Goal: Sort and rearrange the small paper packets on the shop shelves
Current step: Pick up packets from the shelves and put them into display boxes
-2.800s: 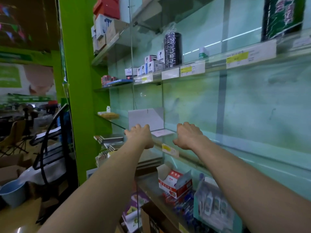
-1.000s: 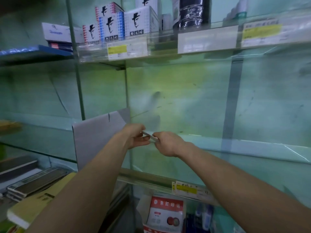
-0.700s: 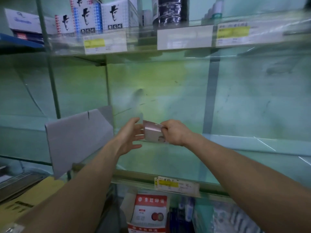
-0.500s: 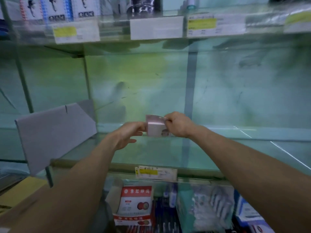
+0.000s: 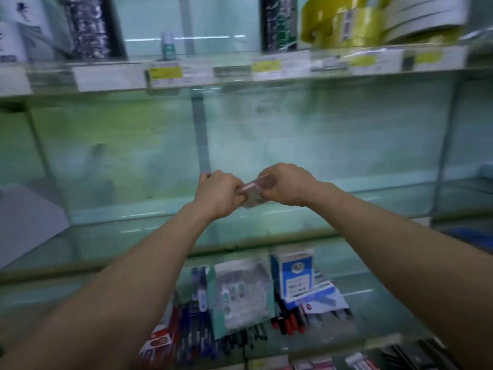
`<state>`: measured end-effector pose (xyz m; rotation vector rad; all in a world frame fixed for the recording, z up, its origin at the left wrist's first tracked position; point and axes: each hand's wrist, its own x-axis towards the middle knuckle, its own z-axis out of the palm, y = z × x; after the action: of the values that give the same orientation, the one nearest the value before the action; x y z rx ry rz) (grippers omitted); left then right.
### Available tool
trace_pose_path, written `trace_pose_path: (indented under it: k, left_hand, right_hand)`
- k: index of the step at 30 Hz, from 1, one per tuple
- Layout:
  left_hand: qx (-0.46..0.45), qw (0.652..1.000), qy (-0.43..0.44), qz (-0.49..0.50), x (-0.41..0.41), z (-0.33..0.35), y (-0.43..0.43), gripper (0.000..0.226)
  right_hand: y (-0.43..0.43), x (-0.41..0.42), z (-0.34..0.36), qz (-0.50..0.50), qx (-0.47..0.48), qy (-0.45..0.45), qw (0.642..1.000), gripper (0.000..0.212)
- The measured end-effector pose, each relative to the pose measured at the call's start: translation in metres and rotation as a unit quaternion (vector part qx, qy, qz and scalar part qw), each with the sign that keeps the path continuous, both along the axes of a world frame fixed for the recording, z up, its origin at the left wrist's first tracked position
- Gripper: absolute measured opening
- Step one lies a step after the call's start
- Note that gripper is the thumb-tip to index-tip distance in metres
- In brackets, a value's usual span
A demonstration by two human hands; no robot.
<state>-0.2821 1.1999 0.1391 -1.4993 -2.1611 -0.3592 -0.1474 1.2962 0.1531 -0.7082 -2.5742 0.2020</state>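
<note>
A small pinkish stack of paper packets [image 5: 252, 192] is held between both hands above the middle glass shelf [image 5: 128, 233]. My left hand [image 5: 217, 193] grips its left end with fingers curled around it. My right hand [image 5: 286, 184] pinches the right end from above. Most of the stack is hidden by my fingers, and the picture is blurred.
The upper glass shelf [image 5: 186, 76] carries price labels, dark rolls [image 5: 92, 26] and yellow tape rolls [image 5: 346, 22]. Below are pens [image 5: 197, 316], a clear bag of small items [image 5: 242, 292] and a blue-and-white box [image 5: 293, 273]. A grey card [image 5: 26, 217] stands at left.
The view has swung right and the grey card has slid to the left edge. Both hands have closed in on the packets and now grip them from both ends.
</note>
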Motion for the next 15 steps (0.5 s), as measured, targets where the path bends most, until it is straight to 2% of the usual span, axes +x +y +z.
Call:
trace_pose_path:
  k: [4,7,10,15]
  left_hand:
    - [-0.043,0.995,0.094,-0.014,0.069,0.007,0.017,0.018]
    - [-0.071,0.986,0.149,-0.024,0.125,0.009,0.024,0.022]
    - [-0.054,0.983,0.169,-0.057,0.184,0.007,0.031,0.023]
    - [-0.079,0.975,0.2,-0.052,0.271,-0.007,0.041,0.017]
  right_hand:
    - [0.004,0.076,0.007,-0.062,0.07,-0.011,0.996,0.03]
    - [0.002,0.132,0.008,-0.094,0.106,-0.042,0.989,0.034]
    - [-0.006,0.184,0.002,-0.136,0.137,-0.092,0.977,0.022]
    - [-0.015,0.284,-0.01,-0.219,0.167,-0.119,0.954,0.026]
